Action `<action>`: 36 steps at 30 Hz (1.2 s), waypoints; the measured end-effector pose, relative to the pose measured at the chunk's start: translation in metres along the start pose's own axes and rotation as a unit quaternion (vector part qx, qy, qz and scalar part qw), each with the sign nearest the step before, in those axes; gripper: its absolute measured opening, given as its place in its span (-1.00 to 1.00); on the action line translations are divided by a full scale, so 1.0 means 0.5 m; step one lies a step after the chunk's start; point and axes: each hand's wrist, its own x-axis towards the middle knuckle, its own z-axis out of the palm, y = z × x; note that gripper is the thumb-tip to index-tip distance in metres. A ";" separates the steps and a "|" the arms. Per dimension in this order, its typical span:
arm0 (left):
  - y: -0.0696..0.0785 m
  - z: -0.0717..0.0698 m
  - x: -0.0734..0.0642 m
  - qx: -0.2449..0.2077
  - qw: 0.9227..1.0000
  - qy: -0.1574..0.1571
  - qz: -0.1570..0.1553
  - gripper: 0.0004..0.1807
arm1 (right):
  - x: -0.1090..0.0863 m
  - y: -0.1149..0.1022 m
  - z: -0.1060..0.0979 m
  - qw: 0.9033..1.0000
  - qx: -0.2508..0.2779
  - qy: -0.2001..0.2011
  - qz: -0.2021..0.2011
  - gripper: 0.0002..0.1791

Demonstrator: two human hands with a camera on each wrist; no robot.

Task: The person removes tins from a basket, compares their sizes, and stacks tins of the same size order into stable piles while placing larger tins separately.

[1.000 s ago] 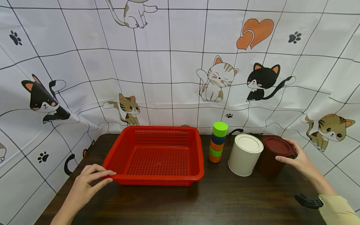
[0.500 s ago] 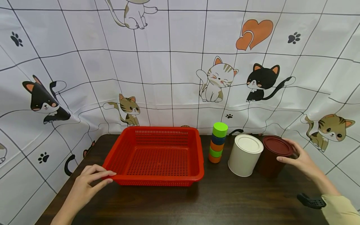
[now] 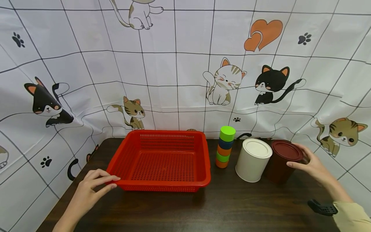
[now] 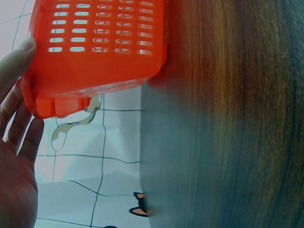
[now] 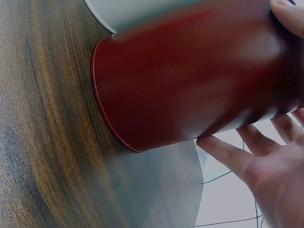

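Observation:
In the head view, a red plastic basket (image 3: 162, 183) with perforated walls stands on the dark wooden table. My left hand (image 3: 88, 190) grips its front left corner; in the left wrist view the thumb (image 4: 21, 54) lies against the rim and the fingers reach round the corner. Over on the right stands a dark red can (image 3: 279, 164) with a lid of the same colour. My right hand (image 3: 311, 164) holds it near the top, thumb at the front and fingers round the right side. The can (image 5: 175, 80) is upright, its base at the table.
A cream-white can (image 3: 252, 164) with a lid stands close beside the dark red one. Left of it rises a stack of green, blue and orange cups (image 3: 223, 151). Behind the table hangs a white sheet (image 3: 191, 71) printed with cats and grid lines.
My right hand and wrist have shifted slightly to the right against the dark red can. The left hand, basket, cups and cans look the same.

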 end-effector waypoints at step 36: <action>0.001 -0.003 0.015 0.009 0.999 -0.016 0.030 -0.45 | -0.005 -0.009 -0.018 0.998 -0.033 -0.044 0.017 -0.04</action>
